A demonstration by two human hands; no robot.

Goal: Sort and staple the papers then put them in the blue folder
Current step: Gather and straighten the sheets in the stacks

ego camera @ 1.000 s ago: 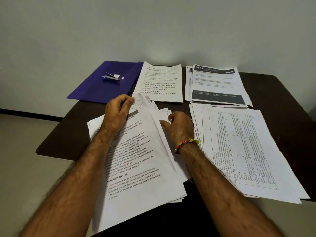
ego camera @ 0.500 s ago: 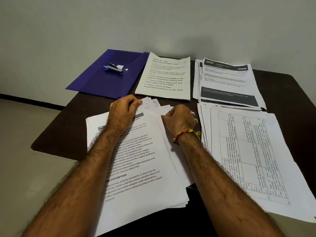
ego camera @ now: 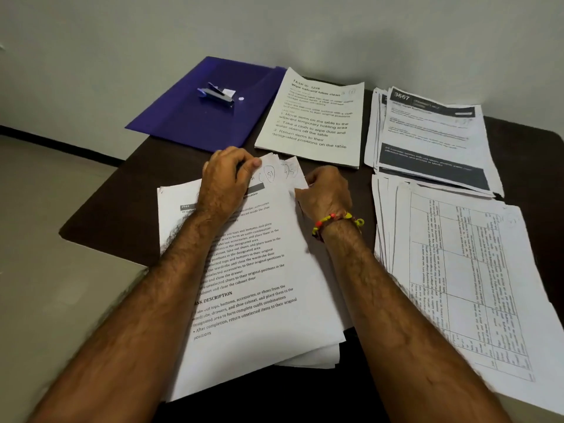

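Matt white printed paper stacks (ego camera: 259, 300); glossy blue plastic folder (ego camera: 189, 117) at eleven o'clock; smooth dark brown wooden table (ego camera: 128, 203).

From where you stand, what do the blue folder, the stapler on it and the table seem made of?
Blue folder: likely thin plastic, with a smooth, slightly glossy sheen.
Stapler: seemingly grey metal with a blue part, perhaps plastic; too small to be sure.
Table: dark brown, matte, possibly wood or laminate; no grain visible.
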